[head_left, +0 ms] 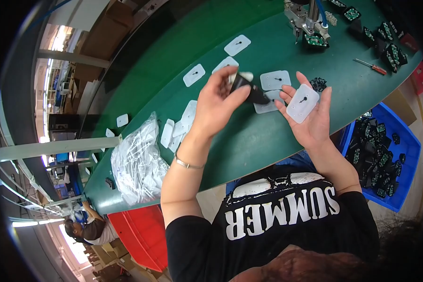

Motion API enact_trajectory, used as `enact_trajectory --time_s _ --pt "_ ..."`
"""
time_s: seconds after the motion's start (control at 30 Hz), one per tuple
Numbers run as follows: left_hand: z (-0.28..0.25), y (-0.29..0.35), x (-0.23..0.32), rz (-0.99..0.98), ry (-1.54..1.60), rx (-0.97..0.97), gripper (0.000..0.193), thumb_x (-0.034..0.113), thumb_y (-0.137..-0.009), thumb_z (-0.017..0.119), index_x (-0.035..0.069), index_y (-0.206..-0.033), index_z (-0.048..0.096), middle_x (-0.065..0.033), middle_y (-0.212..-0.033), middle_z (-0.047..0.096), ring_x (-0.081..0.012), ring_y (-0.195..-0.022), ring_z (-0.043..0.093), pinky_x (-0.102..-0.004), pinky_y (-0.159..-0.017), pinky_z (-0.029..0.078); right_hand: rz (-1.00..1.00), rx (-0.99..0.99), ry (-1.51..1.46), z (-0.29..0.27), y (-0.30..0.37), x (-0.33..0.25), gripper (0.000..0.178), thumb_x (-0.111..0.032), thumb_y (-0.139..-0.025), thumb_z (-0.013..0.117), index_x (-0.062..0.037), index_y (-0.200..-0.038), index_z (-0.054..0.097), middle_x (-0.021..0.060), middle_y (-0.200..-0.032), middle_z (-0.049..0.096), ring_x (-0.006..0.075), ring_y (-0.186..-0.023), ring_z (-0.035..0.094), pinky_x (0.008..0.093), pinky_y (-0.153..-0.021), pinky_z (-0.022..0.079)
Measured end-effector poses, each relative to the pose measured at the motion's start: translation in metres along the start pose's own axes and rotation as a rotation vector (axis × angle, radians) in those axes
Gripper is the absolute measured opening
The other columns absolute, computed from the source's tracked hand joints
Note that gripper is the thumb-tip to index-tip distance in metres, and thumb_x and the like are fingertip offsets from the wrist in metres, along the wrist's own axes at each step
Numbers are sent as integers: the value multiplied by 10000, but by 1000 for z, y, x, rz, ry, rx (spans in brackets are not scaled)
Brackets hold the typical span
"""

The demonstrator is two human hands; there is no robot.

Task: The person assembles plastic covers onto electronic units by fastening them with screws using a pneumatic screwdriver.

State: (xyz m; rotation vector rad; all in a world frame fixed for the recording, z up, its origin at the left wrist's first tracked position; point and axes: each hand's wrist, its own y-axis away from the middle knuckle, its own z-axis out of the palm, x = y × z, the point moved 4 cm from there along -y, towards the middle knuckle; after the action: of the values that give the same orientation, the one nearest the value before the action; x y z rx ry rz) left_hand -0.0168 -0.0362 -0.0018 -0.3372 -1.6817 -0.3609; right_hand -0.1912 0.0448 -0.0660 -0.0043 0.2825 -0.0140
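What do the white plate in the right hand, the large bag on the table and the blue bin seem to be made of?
White plate: probably plastic, satin finish; it looks uniform, with rounded corners.
Large bag: thin, see-through plastic film, glossy, shown by its wrinkles and highlights.
Blue bin: likely rigid plastic, slight sheen; its colour looks even.

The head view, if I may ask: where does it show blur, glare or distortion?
In the head view, the left hand and its black part look smeared, the white plate on the right hand crisper; in the head view too, the clear plastic bag glints and the green table curves toward the dark rim.
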Motion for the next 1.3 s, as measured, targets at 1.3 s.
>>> enact_trajectory --time_s 1.3 --pt "45 73 -5 261 -609 43 421 203 -732 702 -2 -1063 541 -166 -1002 590 -303 -742 619 -338 -588 521 249 -55 302 15 27 65 732 -583 -893 154 -54 -1399 145 98 -1254 415 190 -1133 437 339 -984 339"
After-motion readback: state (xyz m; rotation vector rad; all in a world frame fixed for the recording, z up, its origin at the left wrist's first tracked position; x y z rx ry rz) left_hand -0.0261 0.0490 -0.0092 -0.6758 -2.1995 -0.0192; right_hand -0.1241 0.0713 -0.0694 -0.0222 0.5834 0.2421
